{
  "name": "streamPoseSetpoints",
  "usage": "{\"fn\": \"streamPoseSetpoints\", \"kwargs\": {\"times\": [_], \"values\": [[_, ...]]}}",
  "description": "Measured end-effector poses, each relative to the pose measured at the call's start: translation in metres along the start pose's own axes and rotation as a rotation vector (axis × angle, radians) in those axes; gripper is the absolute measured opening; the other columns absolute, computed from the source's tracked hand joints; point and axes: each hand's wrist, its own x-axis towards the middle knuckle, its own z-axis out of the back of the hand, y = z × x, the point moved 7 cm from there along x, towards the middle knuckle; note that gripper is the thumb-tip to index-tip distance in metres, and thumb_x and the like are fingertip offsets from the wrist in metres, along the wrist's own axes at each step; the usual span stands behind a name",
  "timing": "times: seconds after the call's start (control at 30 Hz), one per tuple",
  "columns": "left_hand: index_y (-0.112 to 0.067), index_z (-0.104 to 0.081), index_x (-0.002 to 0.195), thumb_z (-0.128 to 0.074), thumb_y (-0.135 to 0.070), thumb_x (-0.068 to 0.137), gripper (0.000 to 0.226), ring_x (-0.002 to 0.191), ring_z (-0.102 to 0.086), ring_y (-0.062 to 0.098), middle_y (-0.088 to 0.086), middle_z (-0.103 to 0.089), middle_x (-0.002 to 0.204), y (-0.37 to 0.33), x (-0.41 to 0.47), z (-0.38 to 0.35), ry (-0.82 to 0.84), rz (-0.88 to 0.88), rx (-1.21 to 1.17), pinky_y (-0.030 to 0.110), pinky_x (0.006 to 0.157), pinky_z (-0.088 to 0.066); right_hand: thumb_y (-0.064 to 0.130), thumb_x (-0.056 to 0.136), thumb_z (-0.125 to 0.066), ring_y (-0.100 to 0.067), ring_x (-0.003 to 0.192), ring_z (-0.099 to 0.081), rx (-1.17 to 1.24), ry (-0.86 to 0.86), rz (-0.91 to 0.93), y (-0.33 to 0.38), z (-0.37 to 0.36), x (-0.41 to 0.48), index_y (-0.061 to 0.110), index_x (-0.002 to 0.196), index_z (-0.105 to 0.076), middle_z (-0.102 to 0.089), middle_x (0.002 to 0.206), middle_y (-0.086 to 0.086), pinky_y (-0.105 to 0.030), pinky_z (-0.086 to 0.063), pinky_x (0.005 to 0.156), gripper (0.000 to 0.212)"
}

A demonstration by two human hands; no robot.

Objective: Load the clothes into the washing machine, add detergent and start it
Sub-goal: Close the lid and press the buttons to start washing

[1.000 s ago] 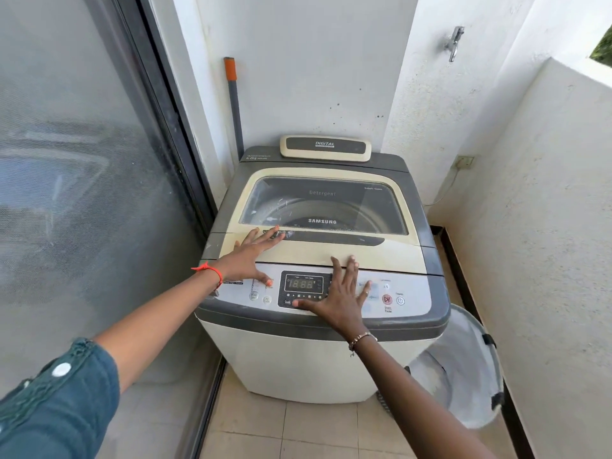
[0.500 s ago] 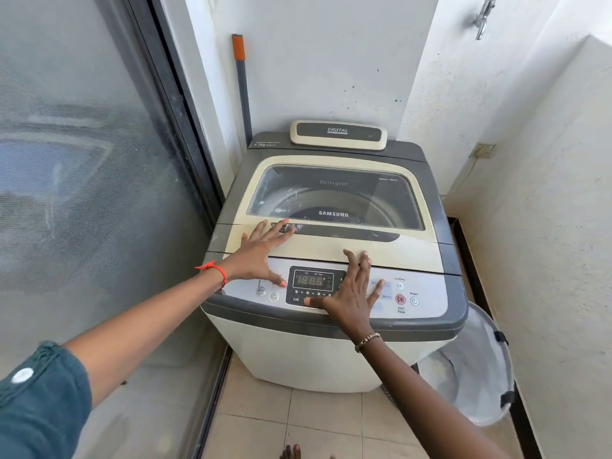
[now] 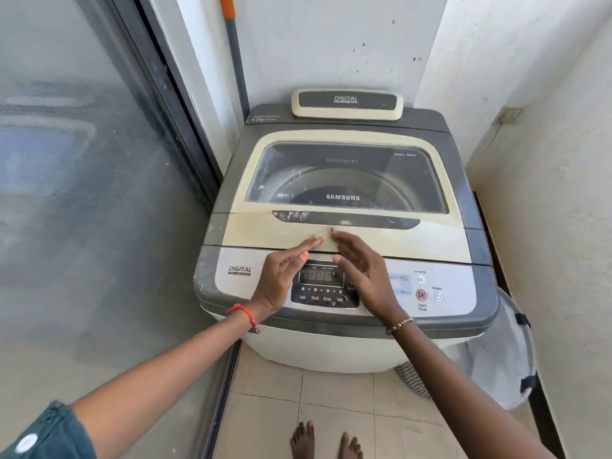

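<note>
The left hand [image 3: 281, 279] and right hand [image 3: 364, 270] are open, close together and empty, fingertips over the front edge of the closed lid [image 3: 414, 241] of the Samsung washing machine [image 3: 331, 346]. With the display [image 3: 320, 276] lit, starting probably needs one firm fingertip press on the red Start/Pause button [image 3: 421, 295], just right of the right hand.

Top-loading washing machine [image 3: 344, 233], grey and cream, occupies the frame centre with its glass-windowed lid [image 3: 347, 180] closed flat and the front control panel display [image 3: 320, 276] lit with digits
</note>
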Motion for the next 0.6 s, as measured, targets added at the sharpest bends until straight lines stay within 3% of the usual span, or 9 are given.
{"fn": "streamPoseSetpoints", "kwargs": {"times": [0.13,0.23,0.6], "values": [[0.001,-0.054,0.124,-0.039,-0.032,0.090,0.050,0.130,-0.046,0.017,0.012,-0.056,0.130,0.007,0.005,-0.002,-0.054,-0.018,-0.023,0.028,0.112,-0.032,0.029,0.088,-0.051,-0.006,0.120,-0.054,-0.132,-0.029,0.065,0.001,0.002,-0.002,0.010,0.123,-0.057,-0.059,0.129,-0.002,-0.030,-0.044,0.103,0.040],[0.001,-0.056,0.122,-0.036,-0.030,0.092,0.048,0.129,-0.048,0.015,0.012,-0.058,0.128,0.012,0.006,-0.002,-0.100,-0.021,-0.024,0.025,0.110,-0.033,0.024,0.092,-0.048,-0.004,0.120,-0.054,-0.130,-0.069,0.080,-0.001,0.003,-0.002,0.010,0.120,-0.060,-0.059,0.128,-0.001,-0.020,-0.043,0.100,0.034],[-0.003,-0.049,0.129,-0.030,-0.023,0.095,0.044,0.133,-0.043,0.016,0.010,-0.053,0.135,0.007,0.006,-0.007,-0.087,-0.069,0.042,0.032,0.113,-0.030,0.022,0.094,-0.040,-0.010,0.119,-0.056,-0.038,-0.143,0.073,-0.005,0.006,-0.003,0.006,0.116,-0.061,-0.063,0.123,-0.005,-0.027,-0.044,0.100,0.035]]}}
